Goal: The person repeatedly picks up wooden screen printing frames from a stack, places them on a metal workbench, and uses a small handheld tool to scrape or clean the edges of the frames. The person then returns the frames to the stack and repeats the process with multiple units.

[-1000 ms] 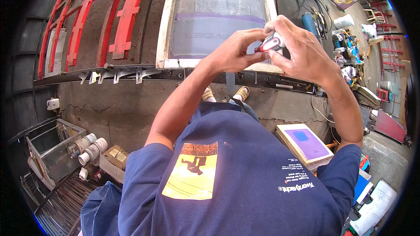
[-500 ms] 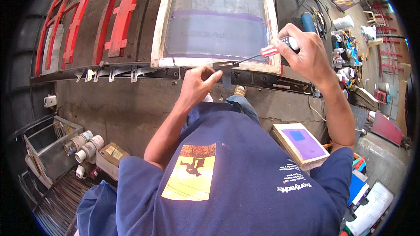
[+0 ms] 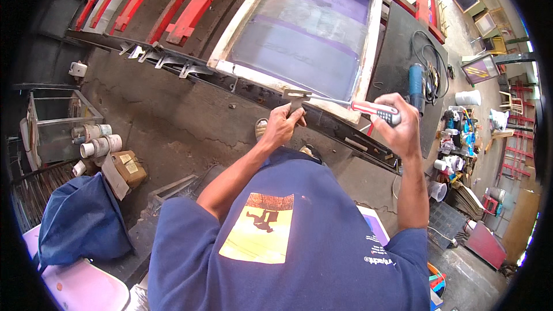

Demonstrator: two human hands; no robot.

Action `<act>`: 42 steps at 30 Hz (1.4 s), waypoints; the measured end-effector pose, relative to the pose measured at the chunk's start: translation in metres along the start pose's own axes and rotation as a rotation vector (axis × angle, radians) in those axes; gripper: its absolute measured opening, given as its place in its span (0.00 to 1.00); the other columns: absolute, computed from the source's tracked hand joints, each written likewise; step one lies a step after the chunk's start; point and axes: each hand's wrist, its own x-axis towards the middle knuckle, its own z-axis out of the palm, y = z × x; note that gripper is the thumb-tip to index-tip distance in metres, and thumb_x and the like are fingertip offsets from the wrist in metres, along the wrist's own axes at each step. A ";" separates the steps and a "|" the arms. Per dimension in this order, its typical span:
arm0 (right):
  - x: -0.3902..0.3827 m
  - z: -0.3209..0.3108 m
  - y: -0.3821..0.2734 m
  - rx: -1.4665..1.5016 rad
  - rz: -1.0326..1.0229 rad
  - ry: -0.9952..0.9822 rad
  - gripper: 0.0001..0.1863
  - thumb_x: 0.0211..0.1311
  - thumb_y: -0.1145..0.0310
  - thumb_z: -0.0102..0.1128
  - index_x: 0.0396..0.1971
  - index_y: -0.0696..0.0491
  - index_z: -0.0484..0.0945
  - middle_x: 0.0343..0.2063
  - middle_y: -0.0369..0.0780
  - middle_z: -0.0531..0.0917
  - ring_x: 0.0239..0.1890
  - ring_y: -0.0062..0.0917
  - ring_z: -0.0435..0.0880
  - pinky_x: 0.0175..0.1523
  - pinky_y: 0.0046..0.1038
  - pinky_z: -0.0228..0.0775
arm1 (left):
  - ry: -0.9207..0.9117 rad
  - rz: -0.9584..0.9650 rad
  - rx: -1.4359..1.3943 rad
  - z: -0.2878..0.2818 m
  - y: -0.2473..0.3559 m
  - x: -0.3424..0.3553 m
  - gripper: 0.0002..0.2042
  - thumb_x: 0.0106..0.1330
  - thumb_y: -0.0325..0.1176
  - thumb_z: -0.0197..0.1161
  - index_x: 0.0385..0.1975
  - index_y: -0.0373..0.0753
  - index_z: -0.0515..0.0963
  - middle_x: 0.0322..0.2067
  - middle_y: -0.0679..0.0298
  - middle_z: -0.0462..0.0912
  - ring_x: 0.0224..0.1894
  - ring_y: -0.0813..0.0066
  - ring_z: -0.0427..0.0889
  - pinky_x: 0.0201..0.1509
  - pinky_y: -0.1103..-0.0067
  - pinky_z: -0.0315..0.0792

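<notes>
My right hand (image 3: 401,120) is wrapped around the handle of a screwdriver (image 3: 366,107), red and white with a black dotted grip. Its thin shaft runs leftward to a small dark metal bracket (image 3: 296,95). Between thumb and fingers, my left hand (image 3: 282,124) pinches that bracket from below. The screwdriver's tip meets or nearly meets the bracket; I cannot tell whether a screw is there. Just beyond both hands lies a printing screen with a worn whitish wooden frame (image 3: 249,75) and purple-stained mesh.
A blue cylindrical power tool (image 3: 416,80) and a coiled black cable (image 3: 429,60) lie on the dark board to the right. Red slatted bars (image 3: 199,8) line the far left. A cardboard box (image 3: 127,167) and a pink chair (image 3: 86,288) stand at lower left.
My view has turned, so the bench now slants down to the right. The screwdriver has swung nearly level, and both hands have come a little closer to my body.
</notes>
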 end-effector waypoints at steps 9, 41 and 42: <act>-0.086 0.041 0.053 0.252 0.353 -0.589 0.28 0.62 0.60 0.65 0.62 0.49 0.71 0.34 0.49 0.86 0.35 0.34 0.86 0.45 0.36 0.75 | 0.247 -0.137 0.226 0.025 -0.020 -0.076 0.12 0.75 0.33 0.50 0.31 0.33 0.75 0.19 0.58 0.79 0.21 0.67 0.80 0.24 0.71 0.73; -0.106 0.154 0.044 -0.041 0.479 -0.320 0.21 0.67 0.60 0.53 0.59 0.43 0.77 0.48 0.47 0.84 0.52 0.44 0.82 0.55 0.39 0.73 | 0.963 -0.024 -0.691 -0.250 0.007 0.020 0.07 0.69 0.31 0.46 0.41 0.38 0.68 0.20 0.59 0.77 0.17 0.66 0.78 0.20 0.71 0.71; -0.105 0.159 0.046 -0.051 0.480 -0.310 0.21 0.67 0.60 0.53 0.59 0.44 0.77 0.48 0.47 0.84 0.52 0.44 0.82 0.55 0.39 0.73 | 1.009 -0.016 -0.725 -0.273 0.000 0.039 0.07 0.68 0.30 0.46 0.40 0.37 0.68 0.21 0.57 0.79 0.18 0.64 0.79 0.21 0.70 0.74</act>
